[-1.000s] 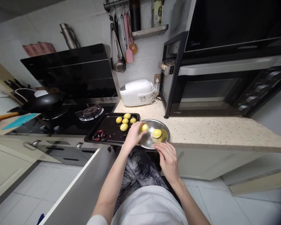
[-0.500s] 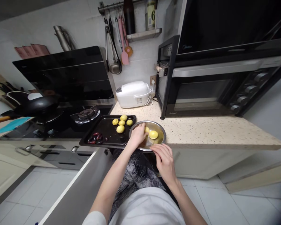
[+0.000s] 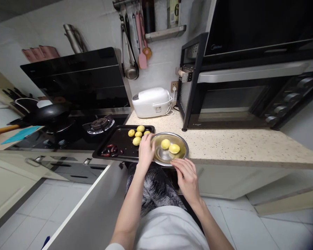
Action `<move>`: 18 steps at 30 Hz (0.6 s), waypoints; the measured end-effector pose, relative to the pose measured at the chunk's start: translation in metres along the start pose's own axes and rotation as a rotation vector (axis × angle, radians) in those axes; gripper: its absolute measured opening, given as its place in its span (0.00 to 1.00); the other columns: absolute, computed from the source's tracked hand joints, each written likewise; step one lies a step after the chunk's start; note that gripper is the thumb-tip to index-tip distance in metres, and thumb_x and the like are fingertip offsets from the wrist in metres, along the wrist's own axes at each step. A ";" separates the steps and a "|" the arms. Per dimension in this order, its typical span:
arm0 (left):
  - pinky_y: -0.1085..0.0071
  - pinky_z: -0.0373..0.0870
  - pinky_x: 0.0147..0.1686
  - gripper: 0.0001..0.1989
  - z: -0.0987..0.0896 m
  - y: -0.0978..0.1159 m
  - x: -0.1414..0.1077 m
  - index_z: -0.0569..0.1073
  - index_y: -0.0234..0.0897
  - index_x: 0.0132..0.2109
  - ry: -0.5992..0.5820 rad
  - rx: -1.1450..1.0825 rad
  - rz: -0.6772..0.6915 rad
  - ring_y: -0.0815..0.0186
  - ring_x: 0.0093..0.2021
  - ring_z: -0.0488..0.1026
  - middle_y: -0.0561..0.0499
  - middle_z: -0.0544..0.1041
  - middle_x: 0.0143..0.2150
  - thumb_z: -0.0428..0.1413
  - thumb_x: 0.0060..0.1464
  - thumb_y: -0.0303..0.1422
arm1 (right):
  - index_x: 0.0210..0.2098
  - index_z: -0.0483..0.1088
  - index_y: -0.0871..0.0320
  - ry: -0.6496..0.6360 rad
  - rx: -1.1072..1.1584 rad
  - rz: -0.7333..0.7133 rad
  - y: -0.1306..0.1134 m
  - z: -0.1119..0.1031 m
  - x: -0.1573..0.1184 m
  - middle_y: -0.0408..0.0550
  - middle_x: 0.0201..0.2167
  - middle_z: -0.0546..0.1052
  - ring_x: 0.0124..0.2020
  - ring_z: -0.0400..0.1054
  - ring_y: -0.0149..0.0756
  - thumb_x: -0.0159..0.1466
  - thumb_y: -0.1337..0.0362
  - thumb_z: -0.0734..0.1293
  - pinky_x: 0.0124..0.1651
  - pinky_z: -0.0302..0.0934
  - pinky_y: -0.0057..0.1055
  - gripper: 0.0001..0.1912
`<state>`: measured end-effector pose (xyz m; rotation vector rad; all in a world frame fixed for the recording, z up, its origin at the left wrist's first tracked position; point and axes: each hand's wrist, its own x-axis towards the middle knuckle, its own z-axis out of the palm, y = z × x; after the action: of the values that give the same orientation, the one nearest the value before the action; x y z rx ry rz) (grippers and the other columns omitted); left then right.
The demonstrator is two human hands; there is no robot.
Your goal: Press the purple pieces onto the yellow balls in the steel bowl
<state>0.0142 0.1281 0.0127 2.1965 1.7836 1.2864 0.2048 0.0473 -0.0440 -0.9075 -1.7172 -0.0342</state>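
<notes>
My left hand (image 3: 146,149) is over the right edge of a black baking tray (image 3: 125,151), fingers stretched toward the lemons (image 3: 138,134) on it, and appears to hold nothing. Part of one lemon is hidden behind its fingertips. My right hand (image 3: 187,175) pinches the near rim of a round steel bowl (image 3: 163,158). Two yellow lemons, a rounder one (image 3: 165,144) and a longer one (image 3: 174,149), lie inside the bowl. Several small dark red oval pieces (image 3: 110,151) sit at the tray's near left.
Behind the tray stands a white rice cooker (image 3: 152,104) plugged into the wall. A gas hob (image 3: 99,125) with a black wok (image 3: 52,113) is at left. To the right, a black oven (image 3: 232,100) stands on the speckled counter (image 3: 237,144). An open cabinet door (image 3: 91,208) juts out below.
My left hand has left the bowl and moved left to the tray's edge, leaving a lemon in the bowl. The right hand stays at the rim. The view has shifted slightly.
</notes>
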 end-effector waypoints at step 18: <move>0.53 0.72 0.61 0.18 -0.016 -0.081 -0.011 0.75 0.38 0.58 0.059 0.133 -0.182 0.53 0.57 0.74 0.41 0.72 0.54 0.53 0.64 0.24 | 0.52 0.77 0.50 -0.012 -0.007 -0.023 0.004 0.000 -0.002 0.45 0.45 0.84 0.48 0.78 0.39 0.72 0.73 0.63 0.61 0.63 0.46 0.16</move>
<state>-0.0598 0.1400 -0.0234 2.0181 2.0924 1.2394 0.2073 0.0493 -0.0471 -0.8949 -1.7397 -0.0495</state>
